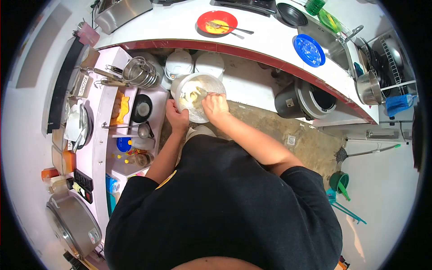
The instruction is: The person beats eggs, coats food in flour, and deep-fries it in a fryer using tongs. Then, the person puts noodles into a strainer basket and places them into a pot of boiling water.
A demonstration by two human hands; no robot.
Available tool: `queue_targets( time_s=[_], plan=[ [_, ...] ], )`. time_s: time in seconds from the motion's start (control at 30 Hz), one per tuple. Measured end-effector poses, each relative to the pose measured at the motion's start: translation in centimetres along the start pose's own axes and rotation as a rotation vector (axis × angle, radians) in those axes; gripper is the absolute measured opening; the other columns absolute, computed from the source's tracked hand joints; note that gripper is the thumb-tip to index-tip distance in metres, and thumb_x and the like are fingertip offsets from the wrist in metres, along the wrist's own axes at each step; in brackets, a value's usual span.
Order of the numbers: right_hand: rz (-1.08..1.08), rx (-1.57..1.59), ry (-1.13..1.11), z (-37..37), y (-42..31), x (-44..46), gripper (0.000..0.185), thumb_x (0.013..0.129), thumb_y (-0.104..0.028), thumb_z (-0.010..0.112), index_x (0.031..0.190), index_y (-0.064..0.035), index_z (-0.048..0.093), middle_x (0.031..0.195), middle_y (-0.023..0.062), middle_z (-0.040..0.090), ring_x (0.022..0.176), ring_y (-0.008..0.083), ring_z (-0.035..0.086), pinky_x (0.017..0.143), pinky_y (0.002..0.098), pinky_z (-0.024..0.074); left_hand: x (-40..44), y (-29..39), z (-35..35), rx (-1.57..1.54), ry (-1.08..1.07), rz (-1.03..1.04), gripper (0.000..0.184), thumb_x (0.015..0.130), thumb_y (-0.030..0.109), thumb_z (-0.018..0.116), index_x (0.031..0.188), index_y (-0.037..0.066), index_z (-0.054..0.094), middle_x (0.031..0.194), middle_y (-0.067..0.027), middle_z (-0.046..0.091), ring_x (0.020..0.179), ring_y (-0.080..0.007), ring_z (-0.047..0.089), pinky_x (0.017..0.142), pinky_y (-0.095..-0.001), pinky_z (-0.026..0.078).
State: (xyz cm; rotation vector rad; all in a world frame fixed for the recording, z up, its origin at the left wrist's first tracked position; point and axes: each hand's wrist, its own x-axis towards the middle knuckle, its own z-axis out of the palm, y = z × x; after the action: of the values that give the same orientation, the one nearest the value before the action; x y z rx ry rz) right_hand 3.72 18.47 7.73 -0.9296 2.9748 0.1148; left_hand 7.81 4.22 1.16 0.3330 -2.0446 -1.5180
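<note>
Glossy red plastic plate [202,20] (steel fork [240,30])

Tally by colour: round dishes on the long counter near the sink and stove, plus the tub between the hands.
Red: 1, plate
Blue: 1, plate
Black: 1, dish
White: 1, tub between left hand and right hand
Total: 4
</note>
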Motion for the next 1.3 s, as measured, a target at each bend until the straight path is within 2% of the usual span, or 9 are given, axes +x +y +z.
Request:
queue_targets(
  time_s=[0.13,0.23,0.47,0.53,0.6,0.7,0.83,1.0,1.3],
  plan=[
    [0.048,-0.086,0.054,0.1,-0.1,0.3,0.027,0.07,-0.011,0.054,0.09,0.005,0.06,0.081,0.0137,0.063,0.072,0.0186,0.062,0.061,0.0334,0.0456,0.0,0.0,-0.2,-0.053,0.018,-0.021,0.02,0.057,0.001,0.051,0.074,0.003,0.041,0.064,-0.0006,0.038,0.054,-0.0101,0.034,0.048,-0.0234,0.031],
    [0.089,-0.135,0.085,-0.3,-0.8,-0.8,0.02,0.071,-0.017,0.053,0.082,-0.0049,0.066,0.083,0.0126,0.063,0.075,0.021,0.06,0.06,0.0341,0.0419,-0.5,0.2,-0.3,-0.025,0.004,-0.019,0.02,0.057,0.001,0.051,0.074,0.003,0.041,0.064,-0.0004,0.038,0.054,-0.0095,0.034,0.048,-0.023,0.031],
    [-0.154,-0.011,0.334,1.7,-2.3,-2.0,0.016,0.074,-0.016,0.048,0.075,-0.0104,0.063,0.081,0.0102,0.061,0.082,0.0223,0.057,0.064,0.0403,0.0402,-0.3,0.7,-0.6,-0.04,0.022,-0.011,0.02,0.057,0.001,0.051,0.073,0.004,0.04,0.064,0.0005,0.038,0.053,-0.0081,0.034,0.048,-0.0227,0.03],
    [-0.015,0.066,0.178,-0.7,-1.5,-1.2,0.017,0.073,-0.018,0.049,0.076,-0.0085,0.063,0.082,0.0105,0.061,0.081,0.0235,0.057,0.064,0.0393,0.0397,-0.5,1.5,-0.7,-0.001,0.03,-0.004,0.02,0.057,0.001,0.051,0.073,0.004,0.04,0.063,0.0008,0.038,0.053,-0.008,0.034,0.047,-0.0228,0.031],
    [-0.097,0.017,0.248,-1.0,-0.7,0.3,0.017,0.072,-0.019,0.05,0.071,-0.0078,0.063,0.074,0.0115,0.059,0.071,0.0238,0.056,0.058,0.0383,0.0389,-0.3,1.9,-0.7,0.001,0.014,0.028,0.019,0.057,0.001,0.051,0.073,0.004,0.04,0.062,0.0008,0.039,0.054,-0.0079,0.035,0.048,-0.0223,0.031],
    [-0.317,-0.569,0.102,-0.9,-0.3,2.5,0.013,0.07,-0.018,0.053,0.065,-0.0117,0.064,0.071,0.0066,0.06,0.068,0.0187,0.058,0.052,0.0369,0.0346,-0.1,2.1,-0.8,0.036,-0.033,-0.037,0.019,0.057,0.001,0.051,0.073,0.004,0.041,0.063,-0.001,0.041,0.055,-0.0095,0.038,0.05,-0.0234,0.034],
    [-0.456,-0.516,-0.02,1.0,0.4,4.4,0.015,0.074,-0.018,0.052,0.068,-0.011,0.064,0.064,0.005,0.058,0.064,0.0208,0.058,0.052,0.0373,0.0371,-0.4,1.4,-0.9,0.05,-0.047,-0.07,0.018,0.057,0.001,0.05,0.073,0.003,0.042,0.064,-0.0046,0.044,0.057,-0.0136,0.041,0.054,-0.0266,0.038],
    [-0.291,-0.258,-0.218,-0.3,-0.3,2.9,0.014,0.076,-0.017,0.054,0.083,-0.0156,0.066,0.082,-0.0001,0.065,0.079,0.016,0.061,0.061,0.0359,0.041,-1.2,0.0,-0.1,0.002,0.038,0.03,0.018,0.056,0.002,0.049,0.073,0.002,0.042,0.065,-0.0075,0.044,0.06,-0.0206,0.043,0.058,-0.0306,0.039],
    [-0.169,-0.109,-0.208,1.9,0.1,1.6,0.015,0.077,-0.016,0.052,0.077,-0.0175,0.066,0.077,-0.0001,0.065,0.078,0.0162,0.063,0.062,0.0346,0.0424,-1.0,-0.7,-1.6,-0.021,-0.088,-0.014,0.019,0.055,0.002,0.05,0.072,0.002,0.04,0.063,-0.0089,0.042,0.057,-0.0217,0.039,0.055,-0.0306,0.037]
  ],
)
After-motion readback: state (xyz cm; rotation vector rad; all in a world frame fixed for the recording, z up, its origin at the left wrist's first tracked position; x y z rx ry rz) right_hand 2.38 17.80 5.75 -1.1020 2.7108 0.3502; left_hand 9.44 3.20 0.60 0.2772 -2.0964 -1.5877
